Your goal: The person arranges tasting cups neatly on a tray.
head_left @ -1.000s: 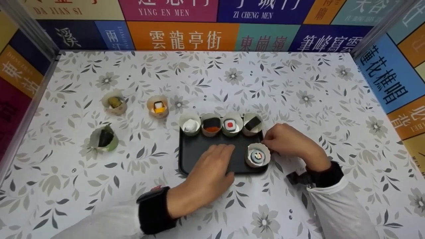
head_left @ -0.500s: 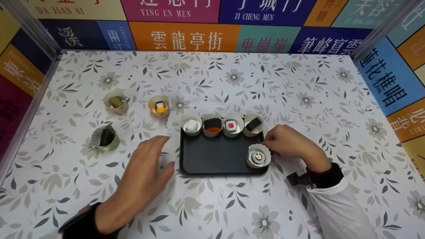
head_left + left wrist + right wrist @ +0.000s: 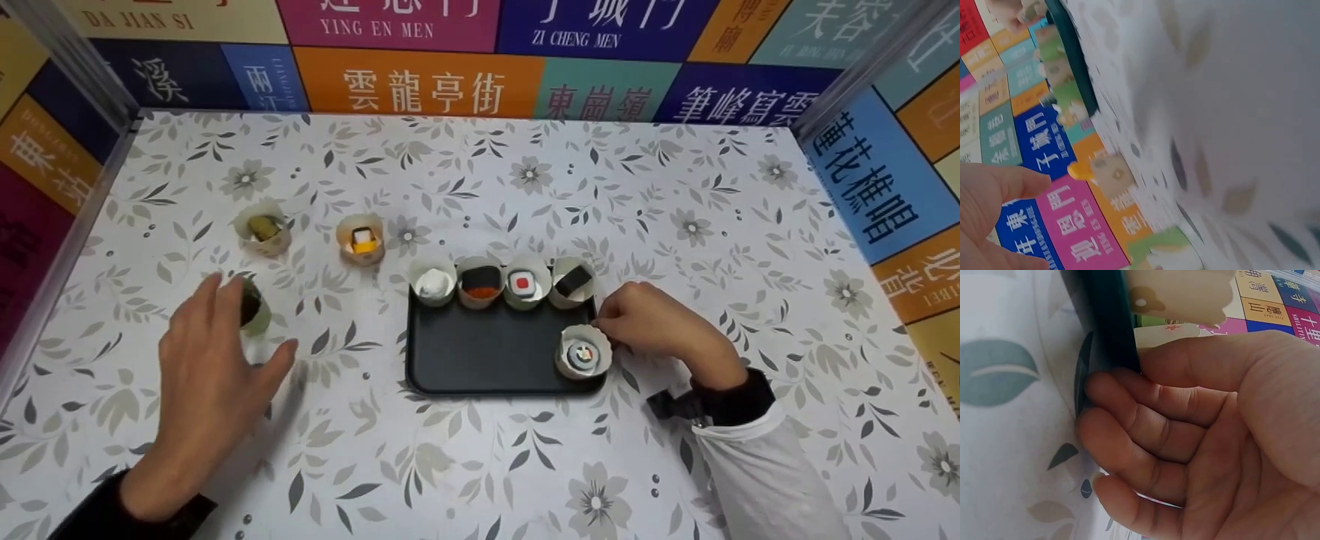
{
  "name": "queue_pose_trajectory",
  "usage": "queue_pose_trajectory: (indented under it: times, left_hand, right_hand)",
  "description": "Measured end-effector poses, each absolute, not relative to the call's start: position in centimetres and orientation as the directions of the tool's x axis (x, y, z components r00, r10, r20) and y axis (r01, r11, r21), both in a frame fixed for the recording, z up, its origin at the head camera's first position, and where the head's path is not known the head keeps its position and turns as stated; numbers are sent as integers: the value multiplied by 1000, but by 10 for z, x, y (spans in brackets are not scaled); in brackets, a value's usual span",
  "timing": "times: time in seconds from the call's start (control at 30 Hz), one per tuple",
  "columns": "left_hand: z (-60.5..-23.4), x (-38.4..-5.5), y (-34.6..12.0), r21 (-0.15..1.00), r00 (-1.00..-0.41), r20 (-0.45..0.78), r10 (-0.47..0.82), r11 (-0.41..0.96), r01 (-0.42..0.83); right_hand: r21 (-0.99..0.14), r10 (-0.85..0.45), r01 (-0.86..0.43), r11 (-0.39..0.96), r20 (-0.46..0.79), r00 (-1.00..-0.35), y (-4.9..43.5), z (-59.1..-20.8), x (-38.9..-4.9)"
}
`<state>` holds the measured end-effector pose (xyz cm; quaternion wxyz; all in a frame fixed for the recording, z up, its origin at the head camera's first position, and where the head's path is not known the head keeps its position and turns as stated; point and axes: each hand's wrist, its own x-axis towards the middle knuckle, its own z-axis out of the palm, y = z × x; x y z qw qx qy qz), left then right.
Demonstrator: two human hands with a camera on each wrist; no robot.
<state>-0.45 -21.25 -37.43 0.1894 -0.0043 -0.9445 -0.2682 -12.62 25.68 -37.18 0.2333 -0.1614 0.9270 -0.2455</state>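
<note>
A black tray (image 3: 480,352) holds a back row of several paper cups with sushi-like pieces, and one cup with a round roll piece (image 3: 583,354) at its front right. My right hand (image 3: 664,326) pinches the tray's right edge, thumb above and fingers curled under the rim in the right wrist view. Over at the left, my left hand (image 3: 214,367) hovers with fingers spread and nothing held. Just beyond its fingertips is a green paper cup (image 3: 259,315) with a dark piece, partly hidden by the hand. In the left wrist view the left thumb (image 3: 1024,183) stands apart from the fingers.
Behind the green cup stands a paper cup with an olive-green piece (image 3: 264,229). To its right is an orange-toned cup with a yellow and white piece (image 3: 362,240). A floral cloth (image 3: 600,465) covers the table. Printed panels (image 3: 420,82) wall the back and sides.
My left hand has moved from over the tray leftward to the green cup, its fingers spreading. My right hand and the tray have stayed in place.
</note>
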Motion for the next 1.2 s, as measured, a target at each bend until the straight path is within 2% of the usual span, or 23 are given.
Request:
queue_pose_trajectory:
  times: [0.17,0.33,0.5,0.63,0.87,1.2]
  left_hand:
    - [-377,-14,-232,520,-959,242,-149,854,-1]
    - [-375,-30,-248,604,-986,14,-165,787,-123]
    - [-375,-45,-264,702,-974,-181,-135,677,-224]
    - [-379,-52,-274,740,-961,-260,-95,619,-262]
    - [-389,-58,-278,756,-962,-267,-58,606,-246]
    - [-398,-58,-272,699,-973,-195,-127,678,-228]
  right_hand:
    - [-533,-417,-187,825,-353,-838,257,-372,-126]
    - [-534,-409,-173,828,-363,-838,258,-373,-127]
    - [-536,-409,-170,827,-367,-835,257,-375,-127]
    - [-535,-403,-160,830,-375,-835,257,-376,-127]
    - [-526,-396,-160,835,-375,-838,256,-375,-127]
    - [-524,-402,-170,834,-367,-839,258,-376,-128]
